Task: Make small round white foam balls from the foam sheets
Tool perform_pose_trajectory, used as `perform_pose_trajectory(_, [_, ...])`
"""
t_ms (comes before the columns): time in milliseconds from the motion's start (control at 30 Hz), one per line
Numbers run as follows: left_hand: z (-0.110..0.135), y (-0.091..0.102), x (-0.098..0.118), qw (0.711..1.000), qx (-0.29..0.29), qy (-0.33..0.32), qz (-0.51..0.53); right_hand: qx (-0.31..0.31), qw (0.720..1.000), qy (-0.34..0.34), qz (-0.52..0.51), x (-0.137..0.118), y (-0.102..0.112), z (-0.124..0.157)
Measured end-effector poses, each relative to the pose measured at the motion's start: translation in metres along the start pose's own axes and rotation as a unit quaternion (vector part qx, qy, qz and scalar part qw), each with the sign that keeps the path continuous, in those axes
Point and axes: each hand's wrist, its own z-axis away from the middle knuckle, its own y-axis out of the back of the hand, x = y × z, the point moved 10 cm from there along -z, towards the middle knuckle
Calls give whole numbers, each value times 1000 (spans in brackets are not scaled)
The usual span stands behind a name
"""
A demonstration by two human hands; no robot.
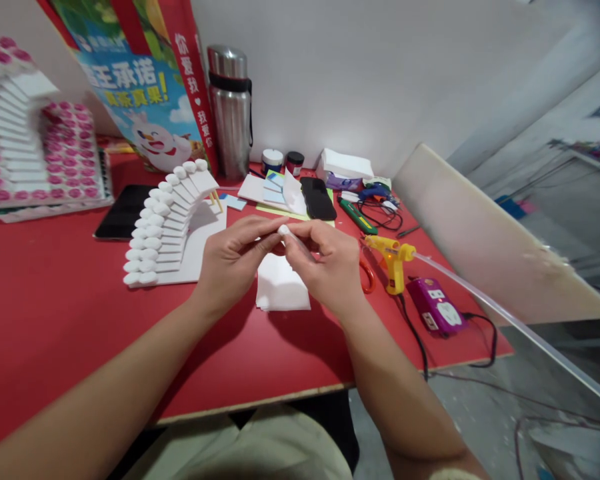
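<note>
Left hand [236,259] and right hand [330,259] clamp fingers on small white wad [283,229] above paper sheets [283,288], presumably to keep it compact.

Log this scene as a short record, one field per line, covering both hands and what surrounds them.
Left hand: fingers pinched at the white piece
Right hand: fingers and thumb around the same white piece
Held item: small, mostly hidden by the fingers
Below hands: white sheets on the red table
Left side: stair model, white ovals along its outer edge
Right side: yellow glue gun, clear stick out its back; purple power strip
Back: steel flask, black phone
</note>
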Motion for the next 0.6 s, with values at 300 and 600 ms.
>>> perform_pose_trajectory(300, [1,-2,3,996,-10,-39,-75,-74,982,-85,-151,14,-13,-1])
perform_pose_trajectory(600, [-2,3,-2,997,11,-15,-74,-192,815,-310,-450,46,-56,14])
